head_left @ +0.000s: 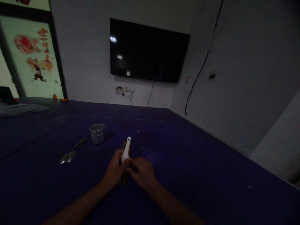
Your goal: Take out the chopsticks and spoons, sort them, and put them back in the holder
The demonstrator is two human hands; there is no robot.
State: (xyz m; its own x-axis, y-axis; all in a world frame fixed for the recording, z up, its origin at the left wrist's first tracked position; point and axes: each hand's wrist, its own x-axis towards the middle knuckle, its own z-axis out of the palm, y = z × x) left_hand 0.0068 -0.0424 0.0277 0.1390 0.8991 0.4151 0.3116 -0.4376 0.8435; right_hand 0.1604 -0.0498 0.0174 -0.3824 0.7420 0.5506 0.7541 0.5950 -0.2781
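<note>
A white soup spoon [126, 153] lies along a bundle of brown chopsticks [123, 178], its holed handle end pointing away from me. My left hand [115, 167] is closed around the spoon and the bundle from the left, thumb across the spoon's lower part. From the right, my right hand [142, 172] has its fingers curled in against the same bundle, thumb on the chopsticks. Its fingertips are partly hidden. A grey metal cup [97, 135] stands upright to the left, beyond my hands. Two metal spoons [72, 153] lie side by side left of the cup.
The dark blue tabletop [187, 162] carries small white scraps. Clear plastic sheeting [21, 109] and a dark object [7, 95] lie far left, and small orange items [55, 97] at the back. A television [147, 51] hangs on the wall; a black cable [201, 70] runs down at right.
</note>
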